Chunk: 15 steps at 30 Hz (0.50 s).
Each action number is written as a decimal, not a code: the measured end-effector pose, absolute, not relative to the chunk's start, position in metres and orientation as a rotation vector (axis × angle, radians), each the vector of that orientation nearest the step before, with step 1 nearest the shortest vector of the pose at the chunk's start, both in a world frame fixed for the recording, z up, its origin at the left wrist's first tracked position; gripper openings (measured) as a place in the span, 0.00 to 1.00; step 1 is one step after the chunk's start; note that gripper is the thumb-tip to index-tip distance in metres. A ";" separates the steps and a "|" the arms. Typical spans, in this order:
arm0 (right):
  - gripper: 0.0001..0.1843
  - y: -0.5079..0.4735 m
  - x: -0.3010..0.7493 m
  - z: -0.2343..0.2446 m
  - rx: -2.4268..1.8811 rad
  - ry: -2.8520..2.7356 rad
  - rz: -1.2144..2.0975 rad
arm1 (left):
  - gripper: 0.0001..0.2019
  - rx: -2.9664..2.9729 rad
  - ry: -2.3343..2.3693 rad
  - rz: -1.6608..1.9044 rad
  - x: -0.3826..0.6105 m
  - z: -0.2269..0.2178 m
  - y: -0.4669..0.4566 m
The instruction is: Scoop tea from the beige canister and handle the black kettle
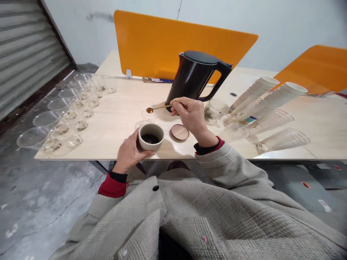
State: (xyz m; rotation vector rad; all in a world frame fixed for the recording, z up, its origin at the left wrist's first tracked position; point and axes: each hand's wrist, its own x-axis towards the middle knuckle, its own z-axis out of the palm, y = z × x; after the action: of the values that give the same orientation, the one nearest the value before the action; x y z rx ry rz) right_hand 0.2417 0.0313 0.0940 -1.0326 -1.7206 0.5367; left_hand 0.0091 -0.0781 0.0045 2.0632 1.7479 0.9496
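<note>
My left hand (130,151) is wrapped round a pale ceramic jar (151,146) near the table's front edge. Dark loose stuff, perhaps tea leaves, lies at the bottom of the jar. My right hand (189,113) pinches the thin handle of a small gold spoon (150,110), whose bowl is held beyond the jar over a clear plastic cup (145,121). What the spoon's bowl carries is too small to tell. A round wooden lid (180,132) lies on the table to the right of the jar, below my right hand.
A black electric kettle (187,79) stands behind my right hand. Rows of clear cups (67,115) with bits inside fill the table's left end. Stacked cups (268,104) lean or lie at right, near a glass pitcher (217,108) holding leaves. An orange divider (173,43) rises behind.
</note>
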 end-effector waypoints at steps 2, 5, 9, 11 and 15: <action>0.16 0.032 0.245 0.096 -1.013 -1.695 0.531 | 0.53 2.062 1.745 0.946 0.009 0.004 -0.078; 0.16 0.029 0.256 0.101 -0.975 -1.610 0.500 | 0.52 2.055 1.727 0.957 0.008 0.004 -0.077; 0.11 0.020 0.291 0.117 -0.984 -1.445 0.316 | 0.50 2.024 1.726 0.964 0.008 0.006 -0.078; 0.08 0.014 0.316 0.127 -1.020 -1.364 0.166 | 0.50 2.015 1.743 0.958 0.008 0.007 -0.078; 0.11 0.013 0.367 0.138 -1.213 -1.335 -0.130 | 0.50 2.022 1.758 0.956 0.008 0.007 -0.077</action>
State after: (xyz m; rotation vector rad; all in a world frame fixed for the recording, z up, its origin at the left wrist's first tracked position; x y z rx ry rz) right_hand 0.3675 0.0133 0.1383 -1.2128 -1.3349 -0.1302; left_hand 0.0076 -0.0766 0.0069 2.0223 1.7584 0.9564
